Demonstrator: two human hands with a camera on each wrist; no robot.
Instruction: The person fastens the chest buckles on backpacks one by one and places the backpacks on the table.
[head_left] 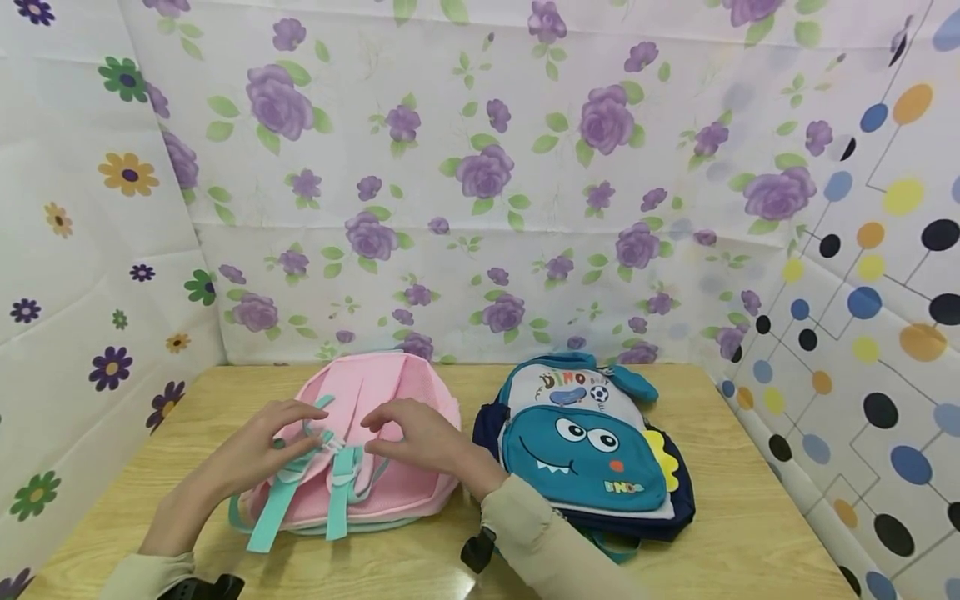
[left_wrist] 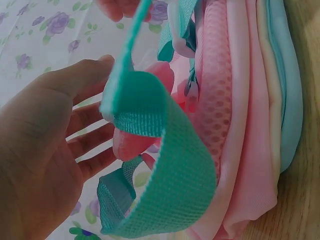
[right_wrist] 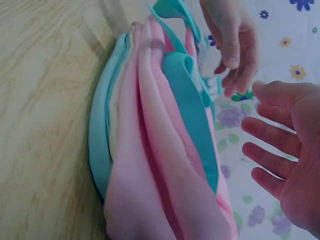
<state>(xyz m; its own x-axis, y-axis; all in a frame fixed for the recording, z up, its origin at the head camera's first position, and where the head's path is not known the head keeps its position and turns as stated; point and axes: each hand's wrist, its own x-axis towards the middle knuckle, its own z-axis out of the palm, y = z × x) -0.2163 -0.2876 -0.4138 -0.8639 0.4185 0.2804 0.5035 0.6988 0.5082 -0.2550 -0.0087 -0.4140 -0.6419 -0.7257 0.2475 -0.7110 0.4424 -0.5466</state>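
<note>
A pink backpack lies on the table with its shoulder-strap side up. Turquoise webbing straps trail over its near end, close to a white buckle. Above the left part of the bag hovers my left hand, fingers loosely bent and holding nothing. My right hand is over the bag's right side, facing the left, its fingers spread and relaxed. In the left wrist view, a loop of turquoise strap passes in front of the left fingers. The right palm is bare in the right wrist view.
To the right sits a blue dinosaur backpack with cartoon eyes and yellow spikes, close to my right forearm. Both bags lie on a wooden table. Flowered sheets stand behind and at the left; a dotted sheet at the right.
</note>
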